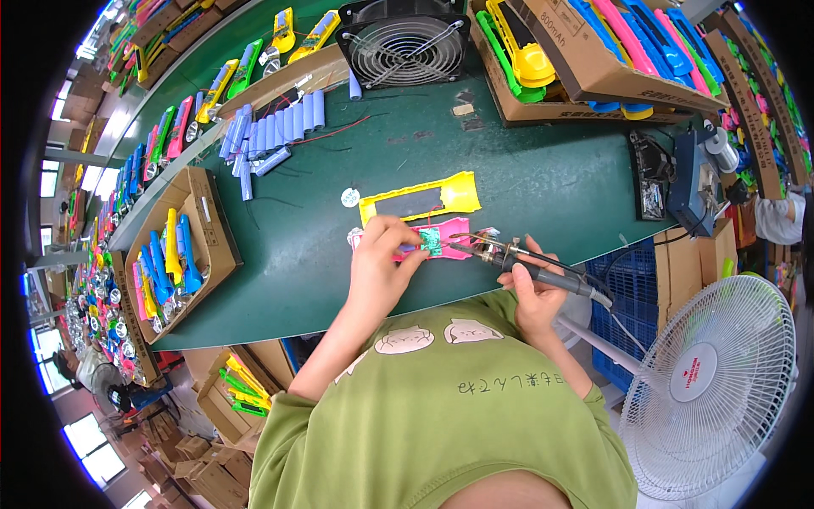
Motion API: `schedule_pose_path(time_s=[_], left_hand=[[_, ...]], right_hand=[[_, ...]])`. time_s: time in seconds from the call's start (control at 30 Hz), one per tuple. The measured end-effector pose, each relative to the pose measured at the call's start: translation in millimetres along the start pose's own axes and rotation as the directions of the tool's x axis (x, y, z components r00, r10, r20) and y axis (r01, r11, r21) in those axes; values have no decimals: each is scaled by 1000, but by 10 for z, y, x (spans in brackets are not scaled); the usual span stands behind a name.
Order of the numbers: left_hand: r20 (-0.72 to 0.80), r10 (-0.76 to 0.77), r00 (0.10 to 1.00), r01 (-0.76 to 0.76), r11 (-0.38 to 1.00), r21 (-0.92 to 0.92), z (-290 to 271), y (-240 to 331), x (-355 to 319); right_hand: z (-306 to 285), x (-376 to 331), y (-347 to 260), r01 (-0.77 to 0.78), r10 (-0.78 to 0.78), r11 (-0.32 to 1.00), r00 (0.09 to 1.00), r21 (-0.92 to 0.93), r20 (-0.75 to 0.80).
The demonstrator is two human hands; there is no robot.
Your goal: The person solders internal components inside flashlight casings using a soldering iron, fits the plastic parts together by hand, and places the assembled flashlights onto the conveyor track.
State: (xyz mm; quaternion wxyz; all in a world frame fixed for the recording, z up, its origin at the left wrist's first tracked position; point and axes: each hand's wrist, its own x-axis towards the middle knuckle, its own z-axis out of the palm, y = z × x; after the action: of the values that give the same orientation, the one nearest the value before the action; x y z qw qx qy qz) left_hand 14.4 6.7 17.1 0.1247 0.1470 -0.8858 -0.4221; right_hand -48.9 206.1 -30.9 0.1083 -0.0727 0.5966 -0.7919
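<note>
A pink plastic torch shell lies near the table's front edge with a small green circuit board in it. Over its left part, my left hand is closed, thumb and fingers pinched at the board's left edge; what they grip is too small to make out. My right hand grips a soldering iron, its tip pointing left at the board. Just beyond lies a yellow torch shell with a dark strip inside. A thin red wire runs between this shell and the board.
Blue cylindrical batteries with wires are piled at the back left. A black box fan stands at the back. Cartons of coloured shells are at right, near a blue soldering station. A white fan stands right of the table.
</note>
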Motion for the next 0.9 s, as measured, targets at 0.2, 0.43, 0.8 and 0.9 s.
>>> schedule_pose_path(time_s=[0.2, 0.43, 0.8, 0.9], left_hand=[[231, -690, 686, 416, 112, -903, -94, -192, -689], [-407, -408, 817, 219, 873, -437, -90, -278, -569], [-111, 401, 909, -347, 877, 332, 105, -165, -206], [-59, 472, 879, -414, 821, 394, 94, -152, -174]], right_hand=[[15, -22, 8, -41, 41, 999, 999, 26, 29], [27, -9, -9, -79, 77, 995, 996, 55, 48], [1, -34, 9, 75, -63, 985, 994, -155, 84], [17, -28, -12, 77, -64, 983, 994, -167, 83]])
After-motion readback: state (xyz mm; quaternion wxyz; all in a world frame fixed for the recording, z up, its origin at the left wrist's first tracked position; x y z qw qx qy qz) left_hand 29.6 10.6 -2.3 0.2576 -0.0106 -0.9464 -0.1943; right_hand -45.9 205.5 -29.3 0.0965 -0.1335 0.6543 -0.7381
